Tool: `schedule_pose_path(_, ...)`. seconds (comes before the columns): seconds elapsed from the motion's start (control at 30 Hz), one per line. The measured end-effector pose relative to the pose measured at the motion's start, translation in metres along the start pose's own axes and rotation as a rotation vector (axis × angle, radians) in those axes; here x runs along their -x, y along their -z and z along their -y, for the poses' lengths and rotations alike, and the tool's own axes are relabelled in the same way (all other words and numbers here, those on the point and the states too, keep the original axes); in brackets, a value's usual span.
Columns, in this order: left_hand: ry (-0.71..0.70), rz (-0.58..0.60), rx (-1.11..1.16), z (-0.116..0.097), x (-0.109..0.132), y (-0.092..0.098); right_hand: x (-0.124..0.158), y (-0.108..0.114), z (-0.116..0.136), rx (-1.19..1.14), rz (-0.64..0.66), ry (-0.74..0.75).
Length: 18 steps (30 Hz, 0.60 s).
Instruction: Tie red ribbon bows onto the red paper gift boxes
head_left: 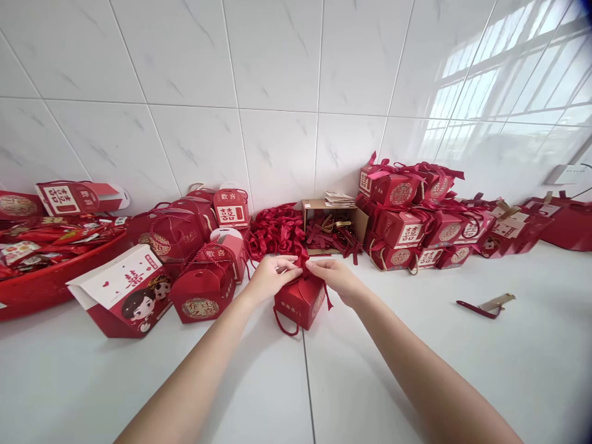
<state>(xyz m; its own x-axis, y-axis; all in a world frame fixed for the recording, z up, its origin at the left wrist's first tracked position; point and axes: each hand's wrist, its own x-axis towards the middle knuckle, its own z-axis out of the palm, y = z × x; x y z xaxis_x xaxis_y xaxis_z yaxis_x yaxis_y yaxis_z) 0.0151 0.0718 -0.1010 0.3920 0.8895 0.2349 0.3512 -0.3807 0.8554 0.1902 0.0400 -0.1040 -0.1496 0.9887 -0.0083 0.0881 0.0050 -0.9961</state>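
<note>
A small red gift box (pixel 300 303) with gold print stands on the white surface in front of me, a red cord handle hanging down its near side. At its top is a red ribbon (pixel 301 264). My left hand (pixel 274 275) pinches the ribbon from the left, fingers closed. From the right, my right hand (pixel 337 279) pinches it too, thumb and fingertips together. The two hands nearly meet over the box lid. Just behind them lies a heap of loose red ribbons (pixel 277 229).
An open cardboard box (pixel 333 237) holds ribbon pieces. Ribboned red boxes (pixel 411 228) are stacked at right. Red boxes (pixel 203 287) and a red basin (pixel 60 268) of packets stand left. A ribbon strip with a gold piece (pixel 490 305) lies right. A tiled wall (pixel 277 68) closes the back.
</note>
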Motion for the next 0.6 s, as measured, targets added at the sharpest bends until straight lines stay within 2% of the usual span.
schedule_pose_path(0.13, -0.009, 0.039, -0.046, -0.007, 0.001, 0.010, 0.002, 0.013, 0.008, 0.298, -0.157, -0.013)
schedule_pose_path(0.33, -0.040, 0.043, -0.233, -0.016, 0.005, 0.017, 0.021, 0.017, 0.026, 0.726, -0.173, 0.045)
schedule_pose_path(0.5, -0.028, 0.056, -0.249, -0.020, 0.007, 0.018, 0.043, 0.016, 0.047, 0.739, -0.021, -0.026)
schedule_pose_path(0.6, 0.014, 0.056, -0.222, -0.023, 0.008, 0.018, 0.037, 0.017, 0.045, 0.699, -0.096, 0.043)
